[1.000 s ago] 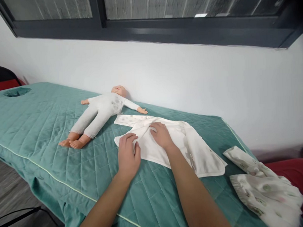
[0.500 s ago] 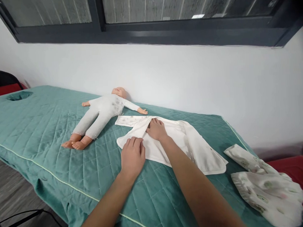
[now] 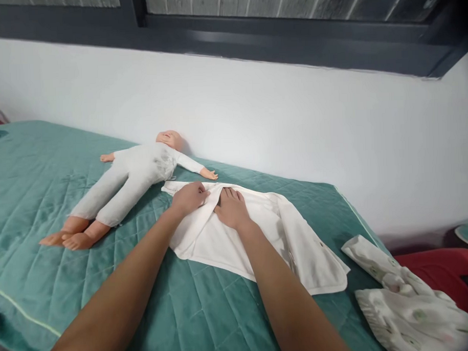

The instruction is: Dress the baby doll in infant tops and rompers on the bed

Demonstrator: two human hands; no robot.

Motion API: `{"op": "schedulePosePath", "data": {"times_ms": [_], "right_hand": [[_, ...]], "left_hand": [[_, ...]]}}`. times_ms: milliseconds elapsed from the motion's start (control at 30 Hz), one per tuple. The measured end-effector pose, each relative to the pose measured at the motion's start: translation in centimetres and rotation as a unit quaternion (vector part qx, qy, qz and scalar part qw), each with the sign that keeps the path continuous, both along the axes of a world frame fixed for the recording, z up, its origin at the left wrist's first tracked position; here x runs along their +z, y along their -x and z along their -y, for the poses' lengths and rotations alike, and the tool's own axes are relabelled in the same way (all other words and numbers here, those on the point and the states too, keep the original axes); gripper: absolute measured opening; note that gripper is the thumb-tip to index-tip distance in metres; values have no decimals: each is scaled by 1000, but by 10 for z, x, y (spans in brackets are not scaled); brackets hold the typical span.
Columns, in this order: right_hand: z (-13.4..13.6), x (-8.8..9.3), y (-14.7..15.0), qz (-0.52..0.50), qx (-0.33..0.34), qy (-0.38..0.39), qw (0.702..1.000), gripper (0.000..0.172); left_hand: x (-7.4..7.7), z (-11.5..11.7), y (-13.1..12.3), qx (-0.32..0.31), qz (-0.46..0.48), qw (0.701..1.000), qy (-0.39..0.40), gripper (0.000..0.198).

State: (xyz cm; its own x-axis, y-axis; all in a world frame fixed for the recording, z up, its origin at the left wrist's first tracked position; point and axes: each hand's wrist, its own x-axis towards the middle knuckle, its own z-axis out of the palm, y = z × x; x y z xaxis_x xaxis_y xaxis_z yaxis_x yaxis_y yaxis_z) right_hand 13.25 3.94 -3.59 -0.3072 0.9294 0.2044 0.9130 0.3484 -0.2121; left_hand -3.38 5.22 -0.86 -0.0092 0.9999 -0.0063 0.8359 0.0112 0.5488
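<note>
A white baby shirt (image 3: 255, 241) lies spread on the green quilted bed, its front flap partly lifted near the collar. My left hand (image 3: 189, 198) is closed on the flap's edge by the upper left side, fingers curled with the fabric in them. My right hand (image 3: 233, 208) rests on the shirt's inner side, just right of the lifted flap, fingers stretched out flat and thumb partly under the cloth. Beyond the shirt, a baby doll (image 3: 142, 173) with a white cloth body lies on its back, its arms spread.
Patterned white baby trousers (image 3: 419, 312) lie crumpled at the right edge of the bed (image 3: 193, 320). Something red (image 3: 440, 270) is behind them. A white wall (image 3: 293, 127) rises behind the bed, with a dark window frame (image 3: 252, 41) above.
My left hand has moved up and left from the shirt's lower edge to the flap and closed on it. My right hand stays on the shirt. The camera view has shifted.
</note>
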Motion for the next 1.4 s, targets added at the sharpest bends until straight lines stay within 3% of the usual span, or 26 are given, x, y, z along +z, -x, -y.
{"op": "schedulePosePath", "data": {"times_ms": [133,300,433,533,633,767,833,933,1133,1233,1300,1367,1400], "right_hand": [[2,3,1,-14,4,1,1000,44],[2,4,1,-24,-9,-2,1000,38],[3,2,-1,-31,-58,-20,998,39],[2,2,-3,29,-36,18,999,49],[1,6,-11,106,24,83,991,64],[25,18,-34,127,87,112,982,74],[50,22,-47,125,130,113,977,77],[92,25,-62,95,173,100,975,69],[146,31,-78,24,194,146,970,74],[151,45,-91,-9,225,193,955,83],[142,58,-107,-75,241,220,942,67],[123,70,-130,-164,196,223,941,45],[111,73,-142,-193,131,174,957,40]], "left_hand": [[-11,-4,5,72,8,994,-86,23],[-18,5,2,95,-57,976,-188,25],[-14,21,-12,-8,-80,953,-293,25],[-11,44,-38,-113,-33,939,-324,25],[-12,73,-74,-152,15,939,-307,31],[-25,95,-103,-124,66,958,-248,41],[-32,95,-102,-106,53,968,-219,46],[-36,86,-96,-114,-25,978,-173,52],[-31,62,-101,-161,-140,971,-104,59],[-29,51,-105,-173,-156,968,-96,60],[-29,46,-106,-179,-159,966,-98,62],[-28,42,-108,-181,-161,965,-101,64],[-27,40,-109,-181,-161,965,-102,64]]}}
